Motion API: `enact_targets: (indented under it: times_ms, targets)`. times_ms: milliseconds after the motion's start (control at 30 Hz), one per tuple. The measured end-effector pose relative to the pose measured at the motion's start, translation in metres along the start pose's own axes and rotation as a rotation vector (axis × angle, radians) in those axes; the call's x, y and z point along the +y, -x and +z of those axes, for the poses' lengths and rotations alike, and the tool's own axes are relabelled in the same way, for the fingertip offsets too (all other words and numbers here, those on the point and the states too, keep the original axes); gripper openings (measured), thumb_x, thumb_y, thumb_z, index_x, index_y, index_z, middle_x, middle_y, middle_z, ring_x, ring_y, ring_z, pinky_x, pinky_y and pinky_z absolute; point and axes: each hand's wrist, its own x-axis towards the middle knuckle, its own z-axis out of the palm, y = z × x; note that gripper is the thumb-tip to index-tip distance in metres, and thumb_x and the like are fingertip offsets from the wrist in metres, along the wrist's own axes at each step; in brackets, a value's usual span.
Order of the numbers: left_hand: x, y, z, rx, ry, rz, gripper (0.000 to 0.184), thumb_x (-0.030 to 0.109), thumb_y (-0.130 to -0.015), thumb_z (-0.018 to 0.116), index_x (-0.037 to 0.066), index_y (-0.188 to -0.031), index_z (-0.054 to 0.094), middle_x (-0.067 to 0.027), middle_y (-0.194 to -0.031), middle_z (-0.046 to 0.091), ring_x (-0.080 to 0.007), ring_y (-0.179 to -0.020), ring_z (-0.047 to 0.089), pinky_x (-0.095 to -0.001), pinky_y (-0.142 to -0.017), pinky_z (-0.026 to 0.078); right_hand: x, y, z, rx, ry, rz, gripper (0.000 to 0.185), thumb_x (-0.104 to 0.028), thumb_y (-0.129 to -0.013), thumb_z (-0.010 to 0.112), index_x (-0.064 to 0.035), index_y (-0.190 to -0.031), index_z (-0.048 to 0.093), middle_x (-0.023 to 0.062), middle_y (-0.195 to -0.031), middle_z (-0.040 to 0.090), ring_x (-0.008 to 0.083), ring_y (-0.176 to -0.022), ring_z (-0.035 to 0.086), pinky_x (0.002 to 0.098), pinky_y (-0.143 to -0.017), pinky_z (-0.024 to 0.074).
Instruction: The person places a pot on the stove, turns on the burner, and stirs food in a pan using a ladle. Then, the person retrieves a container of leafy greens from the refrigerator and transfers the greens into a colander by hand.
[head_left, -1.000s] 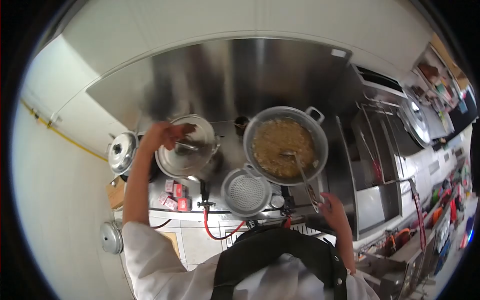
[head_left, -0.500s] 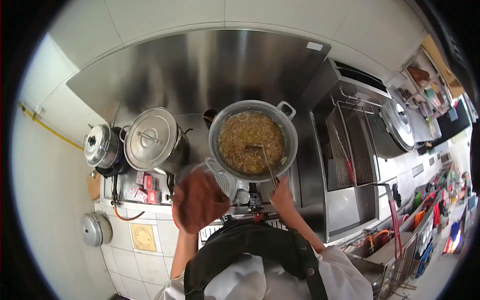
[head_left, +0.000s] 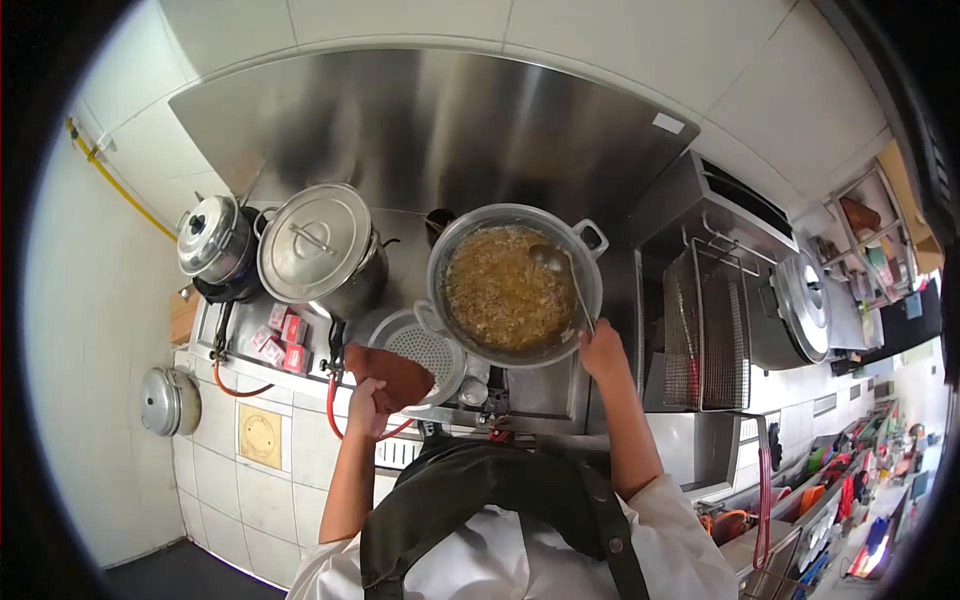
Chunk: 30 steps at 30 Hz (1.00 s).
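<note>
A wide metal pot (head_left: pixel 592 265) holds a yellowish-brown mixture of small chopped pieces in liquid (head_left: pixel 505 290). My right hand (head_left: pixel 603 350) is closed around the handle of a ladle (head_left: pixel 547 258), just beyond the pot's near right rim. The ladle's bowl lies at the upper right of the mixture. My left hand (head_left: pixel 369 408), left of the pot, grips a reddish-brown cloth (head_left: pixel 398 376). Behind the cloth, a perforated metal strainer (head_left: pixel 440 350) is partly covered. A small glass jar (head_left: pixel 474 390) stands beside it.
A tall lidded pot (head_left: pixel 315 245) and a smaller lidded pot (head_left: pixel 210 240) stand to the left. Small red-and-white boxes (head_left: pixel 290 330) lie before them. Right of the stove is a fryer with a wire basket (head_left: pixel 705 330). Hoses (head_left: pixel 240 390) run along the front.
The ladle's bowl has moved from the mixture's middle to its upper right, and my right hand has shifted right. The cloth has swung lower and flatter, exposing my left hand. The view has tilted.
</note>
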Motion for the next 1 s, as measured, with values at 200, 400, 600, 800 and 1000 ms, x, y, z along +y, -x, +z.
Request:
enact_targets:
  times_ms: [200,400,600,800,1000]
  targets:
    - [-0.031,-0.071,0.026,-0.19,-0.196,0.148,0.045,-0.001,-0.071,0.048,0.004,-0.115,0.045,-0.007,-0.098,0.052,-0.0182,-0.09,0.054,-0.0303,-0.078,0.046,0.004,-0.093,0.036,0.011,0.115,0.055,0.032,-0.017,-0.085,0.054,0.0103,-0.102,0.049,0.0298,-0.091,0.06,0.0443,-0.087,0.059,0.0463,-0.07,0.0483]
    - [-0.029,-0.088,0.075,-0.316,-0.144,0.046,0.05,0.0,-0.073,0.049,0.007,-0.122,0.041,-0.0062,-0.106,0.052,-0.021,-0.095,0.054,-0.0345,-0.081,0.047,-0.003,-0.141,0.088,-0.723,0.3,0.136,0.03,-0.017,-0.087,0.052,0.0086,-0.103,0.048,0.0252,-0.081,0.059,0.0293,-0.062,0.06,0.0402,-0.049,0.0451]
    - [-0.037,-0.108,0.07,-0.379,-0.027,0.112,0.05,0.012,-0.081,0.049,0.006,-0.128,0.035,-0.007,-0.113,0.052,-0.0251,-0.102,0.053,-0.04,-0.092,0.041,-0.002,-0.126,0.074,-0.893,-0.173,0.315,0.029,-0.015,-0.09,0.049,0.0066,-0.109,0.044,0.0151,-0.069,0.052,0.0172,-0.044,0.044,0.0334,-0.037,0.0354]
    - [-0.02,-0.118,0.074,-0.306,0.167,0.089,0.051,0.028,-0.09,0.049,0.006,-0.133,0.034,-0.0078,-0.127,0.047,-0.0221,-0.112,0.048,-0.0335,-0.096,0.036,-0.039,-0.057,0.04,-0.749,0.069,0.135,0.047,-0.011,-0.088,0.05,0.0032,-0.127,0.028,0.0201,-0.081,0.059,0.0269,-0.061,0.057,0.0387,-0.047,0.0451]
    - [-0.008,-0.135,0.065,0.01,-0.685,0.348,0.041,0.03,-0.088,0.053,-0.004,-0.11,0.056,-0.0141,-0.103,0.062,-0.0251,-0.091,0.06,-0.0323,-0.08,0.045,-0.003,-0.015,0.044,-0.516,0.387,-0.109,0.058,-0.004,-0.084,0.047,0.0041,-0.135,0.022,0.0291,-0.098,0.058,0.0395,-0.084,0.061,0.0447,-0.068,0.0503]
